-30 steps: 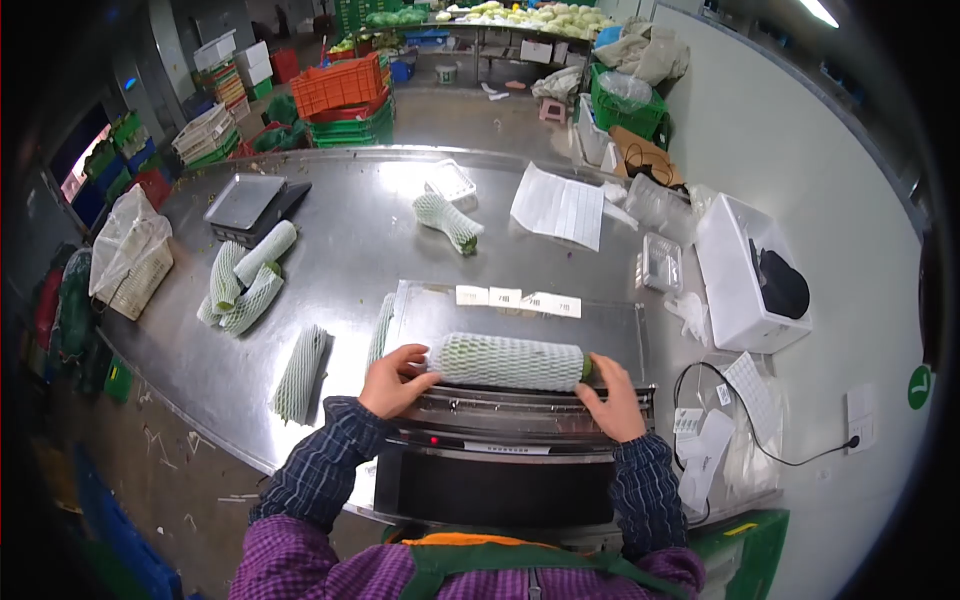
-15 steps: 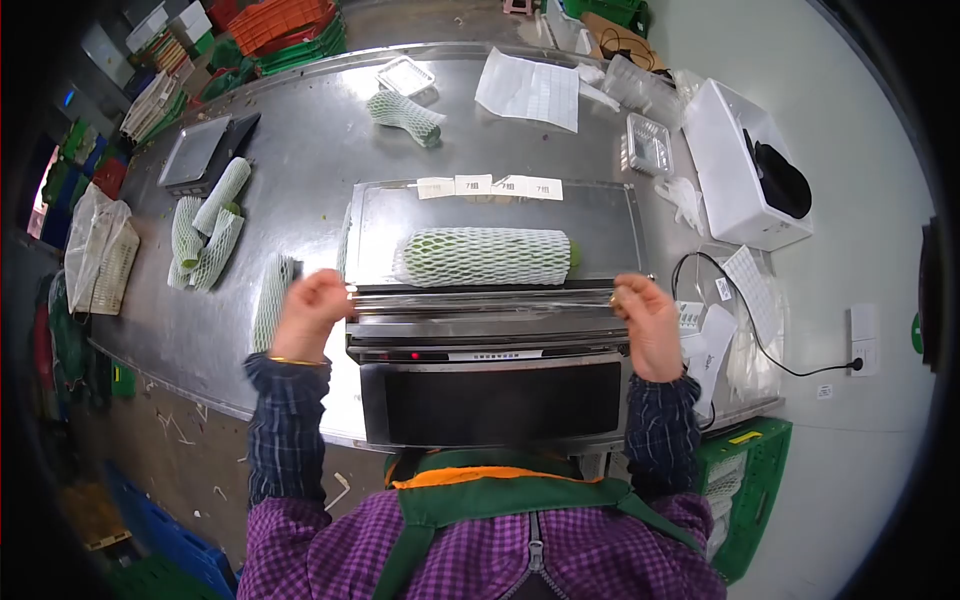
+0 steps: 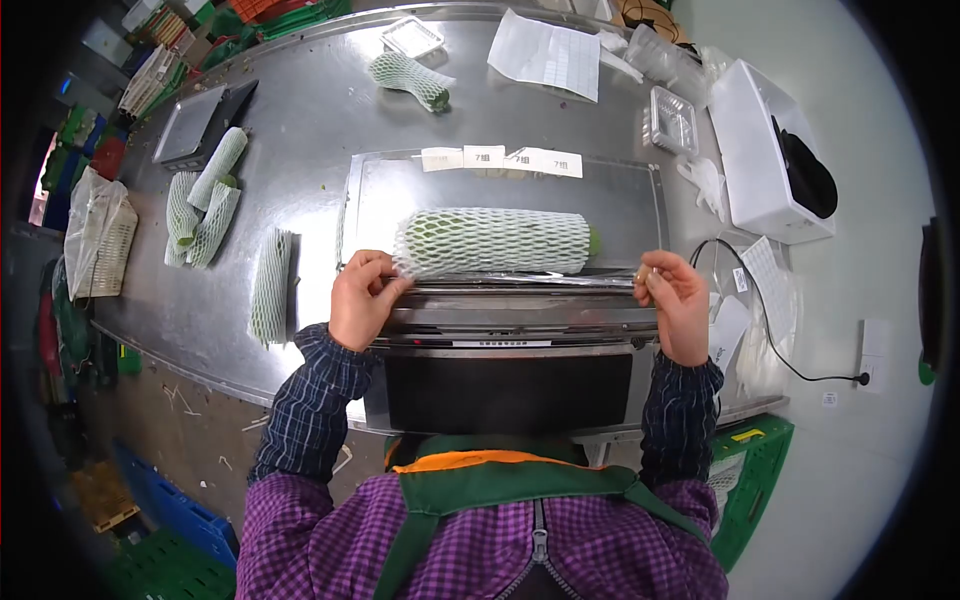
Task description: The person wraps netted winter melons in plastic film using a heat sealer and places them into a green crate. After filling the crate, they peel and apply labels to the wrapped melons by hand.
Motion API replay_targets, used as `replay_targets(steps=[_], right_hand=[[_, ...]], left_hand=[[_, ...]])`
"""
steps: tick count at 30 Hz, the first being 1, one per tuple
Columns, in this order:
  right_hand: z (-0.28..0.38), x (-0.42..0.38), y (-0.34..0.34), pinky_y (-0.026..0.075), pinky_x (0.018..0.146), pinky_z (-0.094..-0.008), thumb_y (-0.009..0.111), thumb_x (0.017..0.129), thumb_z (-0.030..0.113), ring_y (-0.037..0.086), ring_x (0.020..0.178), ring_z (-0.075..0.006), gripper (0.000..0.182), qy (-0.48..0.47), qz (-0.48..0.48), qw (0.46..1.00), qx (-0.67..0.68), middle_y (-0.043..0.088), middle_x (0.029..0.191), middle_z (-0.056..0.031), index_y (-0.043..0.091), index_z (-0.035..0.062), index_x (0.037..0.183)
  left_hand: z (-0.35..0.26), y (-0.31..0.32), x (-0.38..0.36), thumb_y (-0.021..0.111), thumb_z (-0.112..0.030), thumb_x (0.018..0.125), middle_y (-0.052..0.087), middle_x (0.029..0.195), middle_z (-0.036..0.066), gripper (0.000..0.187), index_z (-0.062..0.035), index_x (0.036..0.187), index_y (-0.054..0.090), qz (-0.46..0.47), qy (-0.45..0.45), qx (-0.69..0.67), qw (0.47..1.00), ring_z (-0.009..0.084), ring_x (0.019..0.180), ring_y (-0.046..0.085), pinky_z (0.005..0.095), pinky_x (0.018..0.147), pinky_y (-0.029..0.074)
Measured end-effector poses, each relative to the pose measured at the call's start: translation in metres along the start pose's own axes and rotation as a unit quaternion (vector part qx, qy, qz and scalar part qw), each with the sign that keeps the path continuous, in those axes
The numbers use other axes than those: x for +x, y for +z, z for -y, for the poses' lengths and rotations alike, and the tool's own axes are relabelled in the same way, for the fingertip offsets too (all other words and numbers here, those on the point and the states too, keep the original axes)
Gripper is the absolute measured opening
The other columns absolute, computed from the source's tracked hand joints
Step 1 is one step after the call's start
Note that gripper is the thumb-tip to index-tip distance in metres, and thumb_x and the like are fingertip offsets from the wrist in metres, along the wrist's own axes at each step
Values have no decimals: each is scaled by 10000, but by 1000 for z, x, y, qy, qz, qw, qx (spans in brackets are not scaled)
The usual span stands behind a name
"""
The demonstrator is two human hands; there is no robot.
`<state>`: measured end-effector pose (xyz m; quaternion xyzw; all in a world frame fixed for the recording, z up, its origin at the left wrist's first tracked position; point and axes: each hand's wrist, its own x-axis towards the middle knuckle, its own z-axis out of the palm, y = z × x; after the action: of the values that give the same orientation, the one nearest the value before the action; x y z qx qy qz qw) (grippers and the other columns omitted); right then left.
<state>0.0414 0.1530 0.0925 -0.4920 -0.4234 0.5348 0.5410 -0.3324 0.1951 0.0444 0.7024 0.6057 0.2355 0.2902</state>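
A green vegetable in a white foam net [image 3: 495,242] lies crosswise on the metal plate of a wrapping machine [image 3: 520,330]. Along its near side runs a glossy strip of clear plastic film [image 3: 560,279], stretched between my two hands. My left hand [image 3: 362,300] is closed, pinching the film's left end, with its fingertips by the net's left end. At the other end of the strip, my right hand [image 3: 677,305] is closed in a pinch on the film, a little right of the vegetable. The film's exact edges are hard to make out.
Left of the machine lies another netted vegetable [image 3: 270,287], with several more piled near a scale [image 3: 190,125]. Further back are a netted piece [image 3: 410,80] and a clear tray [image 3: 412,37]. A white foam box [image 3: 745,150] and a black cable [image 3: 765,325] are at right.
Both hands have moved forward with the film, from the machine's front bar to the netted vegetable's near side. My left hand has also shifted right, and the view has tilted slightly.
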Motion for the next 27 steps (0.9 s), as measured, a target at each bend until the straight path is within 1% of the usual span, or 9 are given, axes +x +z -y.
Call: replay_targets(steps=[2, 4, 7, 10, 15, 21, 24, 25, 27], right_hand=[[1, -11, 1, 450, 641, -211, 562, 865, 33, 575, 723, -102, 208, -1, -12, 998, -61, 625, 851, -68, 586, -30, 1062], [4, -19, 2, 460, 650, -202, 565, 870, 35, 584, 736, -98, 212, -1, -17, 997, -78, 632, 859, -69, 584, -34, 1069], [8, -33, 9, 467, 674, -193, 568, 876, 23, 583, 752, -88, 201, -2, -28, 993, -117, 632, 863, -64, 584, -37, 1067], [7, -39, 16, 473, 689, -199, 566, 872, 5, 587, 761, -90, 200, -24, -37, 990, -131, 632, 864, -68, 585, -39, 1066], [5, -37, 18, 482, 700, -207, 565, 867, -8, 594, 776, -93, 184, -50, -62, 981, -176, 633, 863, -67, 594, -44, 1045], [-1, -40, 11, 483, 689, -210, 569, 860, -15, 594, 763, -87, 178, -59, -74, 966, -240, 634, 863, -60, 597, -51, 1033], [-8, -47, 6, 474, 669, -206, 577, 857, -12, 586, 740, -85, 181, -79, -88, 936, -331, 636, 863, -64, 595, -52, 1032], [-10, -51, 6, 467, 653, -204, 585, 855, -6, 581, 730, -84, 182, -71, -99, 956, -266, 635, 861, -65, 598, -49, 1032], [-11, -54, 9, 460, 636, -203, 592, 852, 0, 576, 720, -83, 184, -63, -114, 971, -198, 633, 858, -67, 600, -45, 1031]], left_hand=[[5, 9, 1, 727, -88, 752, 583, 926, 69, 239, 61, 900, 612, -59, 64, -135, 987, 78, 619, 505, 240, 546, 440], [5, 8, -10, 666, -63, 807, 600, 945, 67, 150, 45, 883, 595, -29, 85, -107, 990, 77, 672, 548, 225, 576, 460], [6, -5, -29, 541, -89, 906, 641, 928, 83, 55, -38, 923, 549, 77, -105, -411, 902, 119, 765, 616, 231, 655, 514], [11, -19, -43, 483, -122, 942, 595, 794, 43, 52, -73, 928, 498, 7, -147, -507, 849, 102, 679, 587, 239, 599, 503], [12, -18, -31, 645, -85, 835, 585, 841, 13, 257, -20, 1077, 583, -47, -110, -305, 945, 67, 701, 547, 187, 554, 449], [2, 14, -9, 707, -45, 757, 545, 858, 53, 180, 12, 910, 631, -54, 28, -45, 997, 75, 624, 545, 202, 533, 448], [-3, 18, -15, 691, -36, 773, 545, 854, 42, 106, 26, 813, 615, -34, -17, -177, 983, 79, 622, 551, 205, 545, 457], [-3, 17, -19, 691, -36, 773, 545, 854, 42, 106, 26, 813, 615, -33, -14, -176, 984, 79, 622, 551, 205, 545, 457], [3, 9, -31, 624, -50, 836, 566, 852, 47, 75, 2, 856, 574, 6, -85, -391, 917, 89, 644, 575, 218, 560, 481]])
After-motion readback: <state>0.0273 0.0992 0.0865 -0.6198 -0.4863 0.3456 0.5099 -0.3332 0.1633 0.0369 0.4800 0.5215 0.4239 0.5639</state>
